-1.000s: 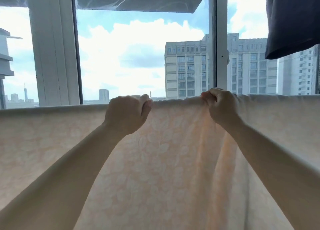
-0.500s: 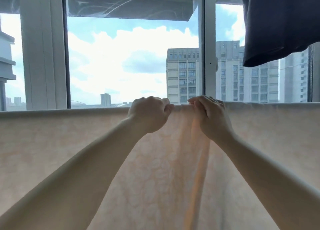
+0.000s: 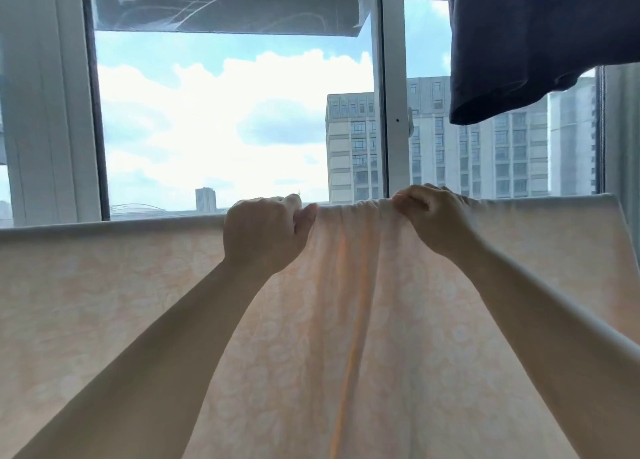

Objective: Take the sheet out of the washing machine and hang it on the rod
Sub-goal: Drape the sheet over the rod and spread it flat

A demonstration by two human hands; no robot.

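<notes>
A: Left hand (image 3: 263,233)?
B: Curled into a fist at the top fold of the sheet (image 3: 145,303), thumb pressed against the forefinger, cloth pinched between them.
A: Right hand (image 3: 433,216)?
B: Curled too, fingers (image 3: 415,200) hooked over the same top fold, gripping a gathered bunch of cloth.
A: Between the two sets of fingers?
B: A short stretch of bunched fold, with creases running down from it and one orange pleat just below.
A: Beyond the fingers on either side?
B: Smooth and flat along the fold, out past the left knuckles to the frame edge, and past the right knuckles to a corner of the sheet.
A: The rod itself?
B: Hidden under the draped fold; cannot tell more.
A: Above the fingers?
B: A window (image 3: 225,129) with sky and tower blocks; a dark blue garment (image 3: 536,43) hanging above and beyond the right hand, well apart from it.
</notes>
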